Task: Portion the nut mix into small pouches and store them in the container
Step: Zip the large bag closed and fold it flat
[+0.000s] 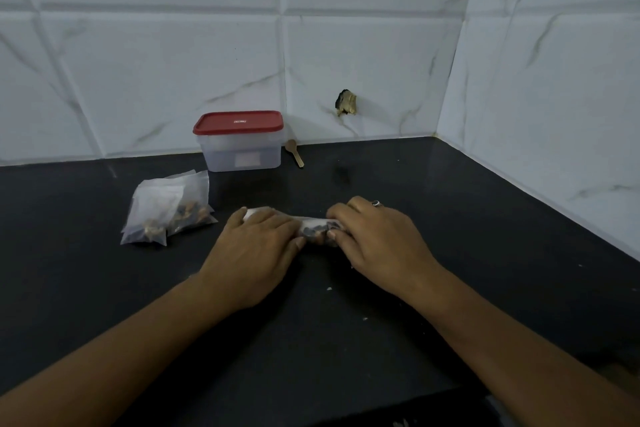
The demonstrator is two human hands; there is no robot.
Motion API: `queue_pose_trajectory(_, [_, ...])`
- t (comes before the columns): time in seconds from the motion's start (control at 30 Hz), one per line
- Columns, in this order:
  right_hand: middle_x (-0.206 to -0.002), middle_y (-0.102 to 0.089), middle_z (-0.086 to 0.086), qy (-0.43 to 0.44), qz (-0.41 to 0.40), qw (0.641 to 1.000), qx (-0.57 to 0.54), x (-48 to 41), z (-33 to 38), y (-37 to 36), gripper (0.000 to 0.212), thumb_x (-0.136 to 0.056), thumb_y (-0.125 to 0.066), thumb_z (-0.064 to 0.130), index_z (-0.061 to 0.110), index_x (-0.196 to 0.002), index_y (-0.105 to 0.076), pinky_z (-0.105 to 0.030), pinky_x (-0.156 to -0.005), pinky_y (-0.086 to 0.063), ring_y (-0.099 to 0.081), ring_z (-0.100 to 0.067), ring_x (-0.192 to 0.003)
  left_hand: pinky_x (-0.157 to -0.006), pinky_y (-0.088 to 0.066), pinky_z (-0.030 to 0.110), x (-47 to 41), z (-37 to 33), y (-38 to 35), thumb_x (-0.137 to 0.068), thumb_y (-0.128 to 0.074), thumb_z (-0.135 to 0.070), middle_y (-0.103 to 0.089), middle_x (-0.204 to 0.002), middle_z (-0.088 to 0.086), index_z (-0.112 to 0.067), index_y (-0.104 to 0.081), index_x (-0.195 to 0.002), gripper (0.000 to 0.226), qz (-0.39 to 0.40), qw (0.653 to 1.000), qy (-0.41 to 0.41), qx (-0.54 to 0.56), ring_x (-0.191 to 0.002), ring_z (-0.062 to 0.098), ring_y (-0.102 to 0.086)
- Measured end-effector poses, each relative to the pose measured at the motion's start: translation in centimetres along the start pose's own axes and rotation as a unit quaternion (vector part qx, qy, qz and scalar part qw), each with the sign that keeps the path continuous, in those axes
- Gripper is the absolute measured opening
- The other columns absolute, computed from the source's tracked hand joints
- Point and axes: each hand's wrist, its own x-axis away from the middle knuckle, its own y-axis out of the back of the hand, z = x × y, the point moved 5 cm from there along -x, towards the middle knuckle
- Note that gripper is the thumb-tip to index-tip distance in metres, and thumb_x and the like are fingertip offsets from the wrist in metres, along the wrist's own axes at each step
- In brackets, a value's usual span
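Near the middle of the black counter (450,218) a pouch (313,226) of nuts lies crosswise between both hands. The left hand (256,253) lies flat over its left end, fingers together, pressing it down. The right hand (377,243), a ring (376,203) on one finger, curls over the right end and pinches it against the thumb. Two filled pouches (166,208) lean together further left. At the back edge stands the container (242,152), red lid (238,122) on, with a wooden spoon (296,152) just beside it on the right
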Motion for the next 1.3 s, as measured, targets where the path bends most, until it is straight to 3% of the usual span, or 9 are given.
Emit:
queue_pose_trajectory(0.07, [-0.108, -0.058, 0.006, -0.034, 0.001, 0.999, 0.016, 0.1, -0.4, 0.3, 0.022, -0.103, -0.053, 0.039, 0.03, -0.123, -0.054, -0.027, -0.06, -0.036, -0.049, -0.011, -0.078, -0.125, -0.017, 0.056, -1.7, -0.3, -0.6, -0.09, 0.001, -0.067, -0.036, -0.161, -0.01, -0.038, -0.038, -0.152, 0.079, 0.021, 1.0, -0.001, 0.002, -0.154, 0.014, -0.021])
queue_pose_trajectory(0.2, [-0.116, -0.055, 0.001, -0.133, 0.006, 0.99, 0.057, 0.4, -2.8, 1.0, 0.023, -0.105, -0.048, 0.037, 0.026, -0.125, -0.049, -0.031, -0.061, -0.035, -0.059, -0.02, -0.088, -0.123, -0.006, 0.064, -6.6, -2.0, -2.4, -0.106, -0.02, -0.055, -0.015, -0.17, -0.004, -0.041, -0.026, -0.158, 0.054, 0.039, 0.999, 0.002, 0.031, -0.158, 0.03, -0.002])
queue_pose_trajectory(0.43, [-0.123, -0.056, -0.004, -0.271, 0.021, 0.959, 0.078, 0.6, -7.2, 0.8, 0.026, -0.104, -0.055, 0.034, 0.019, -0.126, -0.054, -0.032, -0.068, -0.04, -0.06, -0.023, -0.101, -0.124, -0.004, 0.062, -16.1, -5.3, -4.5, -0.109, -0.021, -0.048, -0.02, -0.169, -0.005, -0.043, -0.03, -0.156, 0.048, 0.077, 0.988, -0.031, 0.128, -0.158, 0.024, -0.007])
queue_pose_trajectory(0.6, [-0.126, -0.061, -0.009, -0.257, 0.043, 0.962, 0.086, 0.6, -7.7, -0.2, 0.036, -0.109, -0.04, 0.035, 0.012, -0.13, -0.057, -0.038, -0.087, -0.047, -0.059, -0.025, -0.109, -0.124, -0.004, 0.055, -19.0, -5.3, -5.7, -0.11, -0.021, -0.047, -0.021, -0.169, -0.006, -0.041, -0.03, -0.158, 0.049, 0.083, 0.984, -0.054, 0.148, -0.158, 0.021, -0.007])
queue_pose_trajectory(0.8, [-0.119, -0.066, -0.008, -0.262, 0.098, 0.957, 0.084, 0.2, -8.0, -1.7, 0.038, -0.108, -0.041, 0.037, 0.011, -0.13, -0.059, -0.04, -0.091, -0.048, -0.062, -0.024, -0.103, -0.123, -0.004, 0.056, -19.7, -4.6, -6.1, -0.11, -0.021, -0.048, -0.024, -0.168, -0.007, -0.041, -0.032, -0.157, 0.049, 0.077, 0.983, -0.08, 0.147, -0.158, 0.02, -0.009])
queue_pose_trajectory(0.93, [-0.119, -0.067, -0.007, -0.255, 0.085, 0.958, 0.097, 0.3, -8.0, -1.9, 0.037, -0.108, -0.039, 0.036, 0.012, -0.128, -0.06, -0.04, -0.093, -0.048, -0.063, -0.024, -0.104, -0.125, -0.007, 0.058, -19.4, -4.3, -5.6, -0.107, -0.022, -0.055, -0.028, -0.167, -0.007, -0.04, -0.033, -0.156, 0.053, 0.076, 0.974, -0.075, 0.199, -0.157, 0.022, -0.012])
queue_pose_trajectory(1.03, [-0.136, -0.061, -0.008, -0.254, 0.035, 0.964, 0.077, 0.7, -7.8, -1.4, 0.045, -0.107, -0.039, 0.042, 0.013, -0.138, -0.055, -0.043, -0.103, -0.045, -0.058, -0.026, -0.122, -0.126, -0.017, 0.052, -18.1, -3.2, -3.9, -0.098, -0.023, -0.055, -0.036, -0.164, -0.004, -0.035, -0.037, -0.156, 0.063, 0.005, 0.951, -0.06, 0.302, -0.156, 0.023, -0.02])
queue_pose_trajectory(1.13, [-0.148, -0.053, -0.011, -0.237, -0.022, 0.97, 0.057, 0.3, -6.9, -0.1, 0.05, -0.106, -0.043, 0.045, 0.014, -0.144, -0.052, -0.046, -0.11, -0.042, -0.051, -0.029, -0.135, -0.124, -0.025, 0.047, -16.2, -1.2, -1.7, -0.104, -0.029, -0.05, -0.044, -0.159, -0.002, -0.03, -0.043, -0.154, 0.056, -0.059, 0.948, -0.065, 0.306, -0.152, 0.02, -0.03])
queue_pose_trajectory(1.3, [-0.13, -0.061, -0.007, -0.177, 0.009, 0.982, 0.068, -4.8, -5.0, 0.5, 0.042, -0.104, -0.046, 0.046, 0.016, -0.129, -0.061, -0.046, -0.099, -0.047, -0.058, -0.028, -0.118, -0.105, -0.038, 0.031, -14.0, 4.0, 3.3, -0.11, -0.041, -0.032, -0.061, -0.138, 0.005, -0.012, -0.054, -0.146, 0.043, -0.128, 0.947, -0.031, 0.294, -0.127, 0.02, -0.055])
